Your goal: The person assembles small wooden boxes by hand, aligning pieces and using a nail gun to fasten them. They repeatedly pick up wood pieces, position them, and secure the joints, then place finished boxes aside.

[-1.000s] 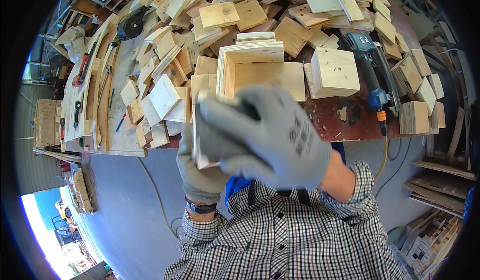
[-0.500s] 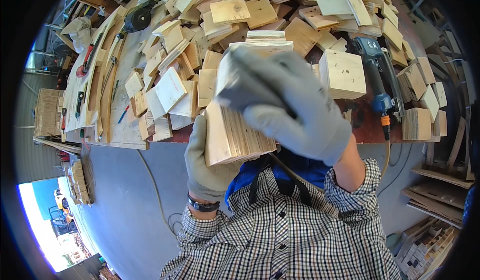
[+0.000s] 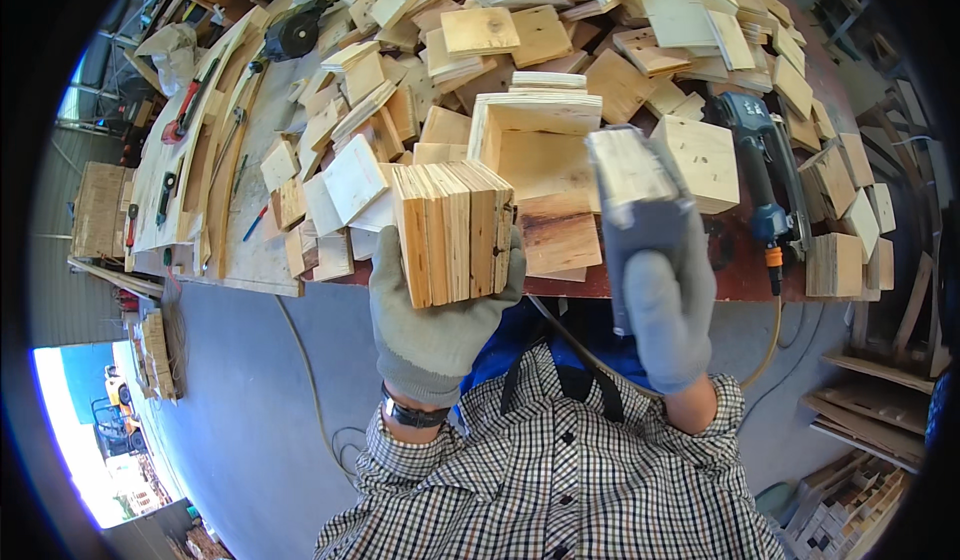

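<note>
My left hand (image 3: 432, 322), in a grey glove, holds a stack of several square plywood pieces (image 3: 453, 230) from below, their edges facing me. My right hand (image 3: 662, 295), also gloved, grips a single flat wood piece (image 3: 628, 165) held up on end, apart from the stack to its right. Both hands hover just above the near edge of the workbench (image 3: 590, 282). An open-fronted plywood box (image 3: 535, 150) stands on the bench right behind the stack.
Heaps of cut plywood squares (image 3: 560, 30) cover the bench. A blue power tool (image 3: 760, 175) with an orange cable lies at the right. A wooden block (image 3: 705, 160) sits beside it. Clamps and hand tools (image 3: 185, 115) lie on long boards at the left. Wood racks (image 3: 870, 430) stand at lower right.
My right hand has lifted off the stack and moved right, carrying one piece. The stack in my left hand has turned so its edges face me.
</note>
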`<act>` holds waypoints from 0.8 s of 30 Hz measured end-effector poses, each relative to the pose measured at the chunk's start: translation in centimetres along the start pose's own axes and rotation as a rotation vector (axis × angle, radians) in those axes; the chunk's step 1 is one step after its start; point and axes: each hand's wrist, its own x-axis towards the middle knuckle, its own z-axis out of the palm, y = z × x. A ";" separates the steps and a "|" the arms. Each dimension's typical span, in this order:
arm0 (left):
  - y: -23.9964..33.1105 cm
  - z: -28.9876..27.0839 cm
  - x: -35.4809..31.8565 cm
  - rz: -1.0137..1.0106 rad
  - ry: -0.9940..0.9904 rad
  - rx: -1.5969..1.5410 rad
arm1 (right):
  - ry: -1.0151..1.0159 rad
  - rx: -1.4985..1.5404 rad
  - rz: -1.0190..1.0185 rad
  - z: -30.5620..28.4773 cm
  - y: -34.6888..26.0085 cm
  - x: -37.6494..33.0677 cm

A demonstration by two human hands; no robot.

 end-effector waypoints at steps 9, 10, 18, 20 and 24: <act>-2.6 -1.1 -1.7 0.094 -0.090 0.348 | -0.174 -0.564 -0.248 -0.1 1.5 3.0; -1.8 -2.2 -2.0 0.089 -0.130 0.381 | -0.180 -0.532 -0.219 -0.1 1.3 3.1; -0.4 -1.2 -1.8 0.241 0.100 0.483 | -0.386 -0.577 -0.314 3.0 0.1 -4.3; 0.3 -1.5 -1.7 0.274 0.057 0.583 | -0.364 -0.593 -0.284 2.9 0.2 -4.2; -0.2 -3.7 -2.7 0.156 0.025 0.600 | -0.275 -0.666 -0.222 1.7 1.1 2.1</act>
